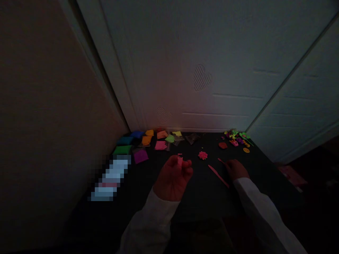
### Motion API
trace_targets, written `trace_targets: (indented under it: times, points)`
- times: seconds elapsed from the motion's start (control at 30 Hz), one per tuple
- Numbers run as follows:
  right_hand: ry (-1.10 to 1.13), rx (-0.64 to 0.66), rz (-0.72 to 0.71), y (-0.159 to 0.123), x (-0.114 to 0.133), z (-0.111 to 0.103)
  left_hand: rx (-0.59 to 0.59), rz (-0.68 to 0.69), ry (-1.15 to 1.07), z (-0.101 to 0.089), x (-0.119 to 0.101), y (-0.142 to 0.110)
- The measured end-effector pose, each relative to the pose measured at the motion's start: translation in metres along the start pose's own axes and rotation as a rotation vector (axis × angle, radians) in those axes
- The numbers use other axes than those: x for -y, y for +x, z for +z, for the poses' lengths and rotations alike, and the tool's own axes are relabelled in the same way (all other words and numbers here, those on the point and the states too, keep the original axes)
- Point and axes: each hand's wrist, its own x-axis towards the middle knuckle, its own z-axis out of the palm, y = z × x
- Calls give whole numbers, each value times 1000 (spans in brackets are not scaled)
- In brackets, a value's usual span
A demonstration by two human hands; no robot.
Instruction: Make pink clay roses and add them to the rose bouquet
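Observation:
The scene is very dark. My left hand [173, 178] is raised over a black table [201, 197], palm toward me, with its fingertips pinched on a small pink clay piece [180, 161]. My right hand [236, 169] rests low on the table to the right, fingers curled, touching the end of a thin pink modelling tool [217, 175] that lies diagonally. Whether it grips the tool I cannot make out. A pink clay flower [202, 155] lies on the table between and beyond the hands.
Several coloured clay packets [144, 143] lie at the table's far left. A cluster of small bright clay shapes [237, 139] sits at the far right. A blurred-out rectangle [111, 178] lies on the left. White panelled walls close off the back.

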Motion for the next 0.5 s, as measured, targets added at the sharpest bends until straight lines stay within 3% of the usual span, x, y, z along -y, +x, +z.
trace_targets:
  times: [0.13, 0.27, 0.37, 0.47, 0.5]
  points:
    - [111, 12, 55, 0, 9, -5, 110, -15, -129, 26, -8, 17]
    - [302, 20, 12, 3, 33, -30, 236, -15, -113, 46, -18, 29]
    - [694, 111, -78, 3, 62, -63, 271, 13, -18, 54, -24, 37]
    - [1012, 52, -224, -3, 96, -92, 332, 35, 100, 55, -28, 46]
    - [1043, 16, -346, -5, 107, -98, 368, 43, 131, 55, -29, 49]
